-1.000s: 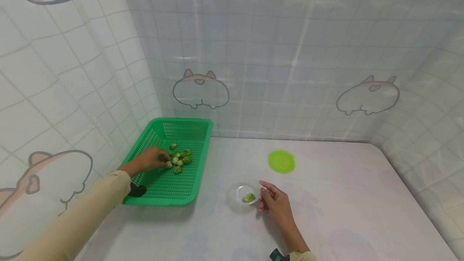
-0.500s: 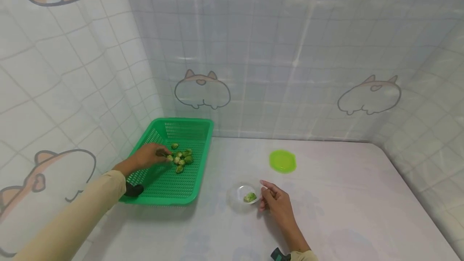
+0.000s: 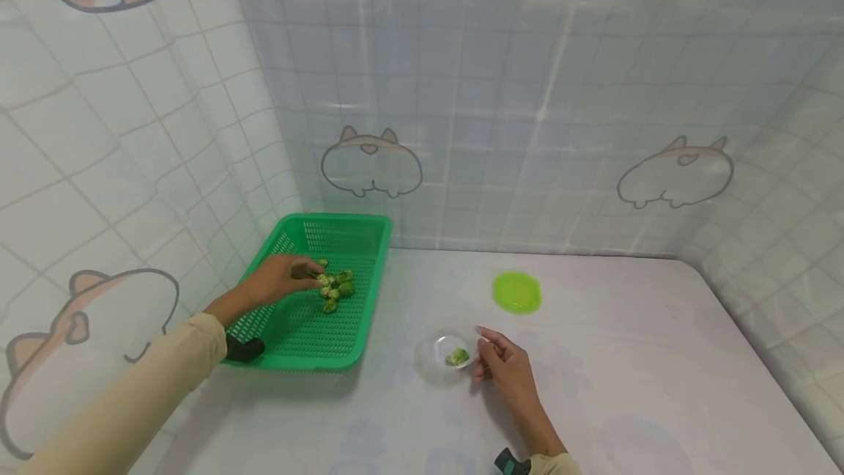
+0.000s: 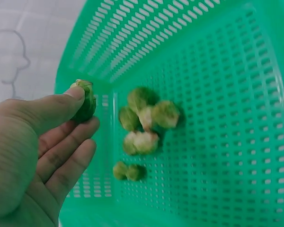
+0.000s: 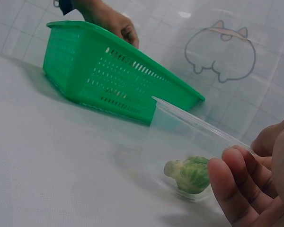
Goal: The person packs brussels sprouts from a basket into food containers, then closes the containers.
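Brussels sprouts (image 4: pixel 146 116) lie clustered on the perforated floor of a green basket (image 4: pixel 227 118), left of centre in the lower half of the head frame and around the middle of the left wrist frame. Over them, the left hand (image 3: pixel 273 281) pinches a single sprout (image 4: pixel 86 105) between the thumb and the fingers, parted only by its width; the remaining fingers are loosely bent beneath, at the left of the left wrist frame. A dark band (image 3: pixel 244 348) circles that wrist, just past the end of a beige sleeve (image 3: pixel 145 387) that runs to the lower left corner of the head frame.

At the lower centre of the head frame, the right hand (image 3: pixel 511 372) has its fingers bent and nearly closed at the edge of a clear cup (image 5: pixel 180 130), holding the rim. One more sprout, pale stem end to the left in the right wrist frame, lies at the bottom of that cup. Beyond it, right of centre in the head frame, a lime-green disc (image 3: pixel 517 293) lies flat on the white table (image 3: pixel 626 358), well apart from both hands.
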The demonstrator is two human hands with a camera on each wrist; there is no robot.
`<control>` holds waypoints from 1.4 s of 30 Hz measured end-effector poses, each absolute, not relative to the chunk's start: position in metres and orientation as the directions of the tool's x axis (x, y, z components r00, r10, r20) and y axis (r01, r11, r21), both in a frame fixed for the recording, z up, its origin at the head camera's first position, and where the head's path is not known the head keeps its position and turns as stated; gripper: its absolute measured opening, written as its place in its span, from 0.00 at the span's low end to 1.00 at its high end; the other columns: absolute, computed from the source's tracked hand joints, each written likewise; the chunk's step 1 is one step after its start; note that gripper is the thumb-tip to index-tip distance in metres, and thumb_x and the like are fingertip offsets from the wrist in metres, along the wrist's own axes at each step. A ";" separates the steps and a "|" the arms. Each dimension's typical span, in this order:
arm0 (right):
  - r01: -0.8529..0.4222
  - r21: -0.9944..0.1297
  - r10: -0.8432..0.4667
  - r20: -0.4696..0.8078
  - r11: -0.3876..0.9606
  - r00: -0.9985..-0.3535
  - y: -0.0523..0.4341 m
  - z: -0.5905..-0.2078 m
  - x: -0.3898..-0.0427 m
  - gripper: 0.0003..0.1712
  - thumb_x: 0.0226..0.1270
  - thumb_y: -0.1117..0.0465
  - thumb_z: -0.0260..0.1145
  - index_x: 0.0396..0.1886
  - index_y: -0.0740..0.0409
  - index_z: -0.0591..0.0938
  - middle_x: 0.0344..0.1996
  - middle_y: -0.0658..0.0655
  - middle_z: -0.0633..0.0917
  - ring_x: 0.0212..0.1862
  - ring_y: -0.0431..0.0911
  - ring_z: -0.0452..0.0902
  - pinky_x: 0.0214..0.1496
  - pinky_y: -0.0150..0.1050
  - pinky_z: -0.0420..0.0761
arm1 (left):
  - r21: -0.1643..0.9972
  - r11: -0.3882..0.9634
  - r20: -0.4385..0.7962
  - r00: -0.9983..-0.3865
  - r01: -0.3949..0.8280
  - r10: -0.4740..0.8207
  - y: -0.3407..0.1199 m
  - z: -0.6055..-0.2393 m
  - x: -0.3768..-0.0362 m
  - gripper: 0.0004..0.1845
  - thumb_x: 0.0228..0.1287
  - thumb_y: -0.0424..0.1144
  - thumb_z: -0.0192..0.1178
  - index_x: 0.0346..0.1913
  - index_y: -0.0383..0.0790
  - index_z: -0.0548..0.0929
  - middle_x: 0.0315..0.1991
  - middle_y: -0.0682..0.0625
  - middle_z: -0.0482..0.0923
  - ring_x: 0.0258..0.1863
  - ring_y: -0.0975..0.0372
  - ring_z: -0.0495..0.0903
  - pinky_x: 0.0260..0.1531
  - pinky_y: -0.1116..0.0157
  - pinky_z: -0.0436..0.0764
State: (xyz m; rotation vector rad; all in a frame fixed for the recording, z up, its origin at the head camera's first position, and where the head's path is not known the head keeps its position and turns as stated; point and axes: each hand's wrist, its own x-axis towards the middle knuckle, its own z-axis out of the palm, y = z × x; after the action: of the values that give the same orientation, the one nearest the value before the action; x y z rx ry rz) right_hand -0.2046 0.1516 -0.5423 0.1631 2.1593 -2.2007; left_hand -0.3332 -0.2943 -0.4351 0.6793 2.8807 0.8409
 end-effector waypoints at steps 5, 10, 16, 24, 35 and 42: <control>0.118 -0.993 0.036 -0.119 -0.026 -0.992 0.151 -0.542 -0.204 0.22 0.76 0.58 0.63 0.65 0.59 0.79 0.31 0.60 0.82 0.26 0.45 0.81 0.32 0.37 0.87 | 0.553 0.730 0.069 -0.895 0.402 0.441 -0.280 -0.427 -0.326 0.16 0.68 0.45 0.68 0.55 0.44 0.86 0.46 0.52 0.87 0.45 0.59 0.86 0.45 0.53 0.85; 0.118 -0.993 0.039 -0.119 -0.031 -0.992 0.150 -0.543 -0.205 0.22 0.76 0.58 0.63 0.66 0.60 0.78 0.30 0.59 0.82 0.26 0.45 0.80 0.32 0.37 0.87 | 0.586 0.696 0.075 -0.884 0.413 0.462 -0.263 -0.418 -0.320 0.16 0.67 0.46 0.68 0.55 0.48 0.86 0.45 0.56 0.87 0.42 0.64 0.86 0.44 0.57 0.85; 0.114 -0.993 0.033 -0.115 -0.044 -0.993 0.150 -0.544 -0.205 0.23 0.76 0.58 0.63 0.66 0.61 0.77 0.30 0.58 0.82 0.26 0.45 0.80 0.32 0.37 0.87 | 0.630 0.658 0.079 -0.876 0.413 0.475 -0.243 -0.410 -0.313 0.16 0.66 0.51 0.68 0.54 0.54 0.86 0.43 0.59 0.87 0.41 0.66 0.86 0.39 0.62 0.85; 0.117 -0.992 0.030 -0.118 -0.037 -0.993 0.151 -0.542 -0.203 0.23 0.76 0.58 0.63 0.66 0.60 0.78 0.30 0.59 0.82 0.26 0.46 0.80 0.33 0.37 0.87 | 0.690 0.584 0.082 -0.848 0.427 0.523 -0.218 -0.403 -0.305 0.15 0.67 0.50 0.67 0.54 0.54 0.86 0.44 0.57 0.87 0.43 0.64 0.86 0.40 0.60 0.86; 0.114 -0.993 0.031 -0.115 -0.034 -0.993 0.153 -0.544 -0.204 0.23 0.77 0.57 0.62 0.66 0.60 0.77 0.31 0.59 0.82 0.26 0.46 0.80 0.32 0.37 0.87 | 0.751 0.476 0.081 -0.778 0.458 0.623 -0.172 -0.412 -0.298 0.15 0.67 0.44 0.68 0.55 0.48 0.86 0.45 0.57 0.88 0.47 0.63 0.86 0.52 0.61 0.84; 0.127 -0.992 0.031 -0.127 -0.021 -0.991 0.152 -0.544 -0.204 0.22 0.77 0.58 0.62 0.66 0.60 0.78 0.31 0.58 0.82 0.27 0.45 0.81 0.33 0.36 0.87 | 0.766 0.436 0.081 -0.743 0.473 0.664 -0.140 -0.422 -0.292 0.14 0.66 0.41 0.70 0.53 0.45 0.86 0.46 0.55 0.87 0.47 0.63 0.86 0.50 0.66 0.84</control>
State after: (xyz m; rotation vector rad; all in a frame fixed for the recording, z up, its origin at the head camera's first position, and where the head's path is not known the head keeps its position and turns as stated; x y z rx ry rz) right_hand -0.2039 0.1521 -0.5444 0.1731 2.1491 -2.1911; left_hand -0.2918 -0.1399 -0.4217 0.9910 2.4572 1.1968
